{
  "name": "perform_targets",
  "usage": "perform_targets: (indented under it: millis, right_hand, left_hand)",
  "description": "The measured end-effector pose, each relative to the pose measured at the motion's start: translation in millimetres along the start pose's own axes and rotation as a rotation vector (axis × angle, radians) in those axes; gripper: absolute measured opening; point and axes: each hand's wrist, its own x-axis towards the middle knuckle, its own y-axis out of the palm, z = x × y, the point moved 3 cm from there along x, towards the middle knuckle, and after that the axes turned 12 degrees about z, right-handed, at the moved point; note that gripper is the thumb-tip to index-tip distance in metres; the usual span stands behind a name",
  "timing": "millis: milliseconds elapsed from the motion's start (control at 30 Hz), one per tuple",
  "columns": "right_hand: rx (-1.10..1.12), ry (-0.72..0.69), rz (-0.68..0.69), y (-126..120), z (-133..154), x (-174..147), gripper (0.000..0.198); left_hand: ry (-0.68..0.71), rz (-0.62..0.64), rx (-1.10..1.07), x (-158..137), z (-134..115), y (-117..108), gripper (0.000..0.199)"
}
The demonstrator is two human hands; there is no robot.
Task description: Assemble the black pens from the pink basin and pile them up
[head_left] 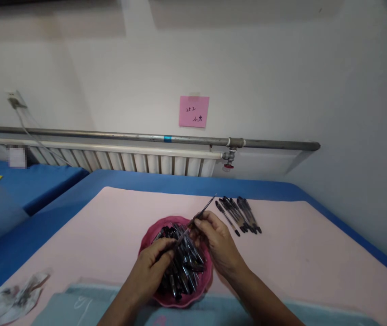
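Note:
Above a pink scalloped bowl (pixel 155 301) full of pen parts (pixel 183 271), my two hands hold the pieces of a pen. My left hand (pixel 154 262) is closed on the lower end of a clear pen barrel (pixel 183 235). A dark, thin ink refill (pixel 208 205) is pinched between the fingertips of my right hand (pixel 218 237), its tip pointing up and to the right. The refill lines up with the barrel's upper end; my fingers hide how far it sits inside. Right of the bowl lie several capped black pens (pixel 239 215), roughly side by side.
The pink sheet (pixel 281 253) covers a blue table (pixel 186 179). A light blue cloth (pixel 88 303) runs along the near edge, with a crumpled plastic bag (pixel 16 299) at left. Behind stand a white radiator (pixel 152 163), a pipe (pixel 274 144) and a red-handled valve (pixel 228 166).

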Motion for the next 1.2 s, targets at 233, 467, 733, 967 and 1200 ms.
perform_targets:
  millis: [233, 467, 733, 967, 1200]
  right_hand:
    - [-0.117, -0.027, 0.063, 1, 6, -3, 0.012]
    - [-0.175, 0.007, 0.079, 5, 0, -5, 0.012]
    - [-0.253, -0.049, -0.021, -9, 9, -1, 0.017]
    - [-1.002, -0.071, 0.082, -28, 27, -1, 0.013]
    - [-1.564, 0.193, 0.353, -16, 11, -9, 0.023]
  left_hand:
    - [-0.003, 0.044, 0.010, -2, -1, -1, 0.031]
    - [-0.035, 0.070, -0.215, 1, 4, 3, 0.029]
    - [-0.114, -0.049, -0.686, -3, 6, 0, 0.026]
    - [-0.090, -0.261, -0.843, -2, 4, -16, 0.015]
    - [-0.091, -0.297, -0.849, -2, -2, -19, 0.012]
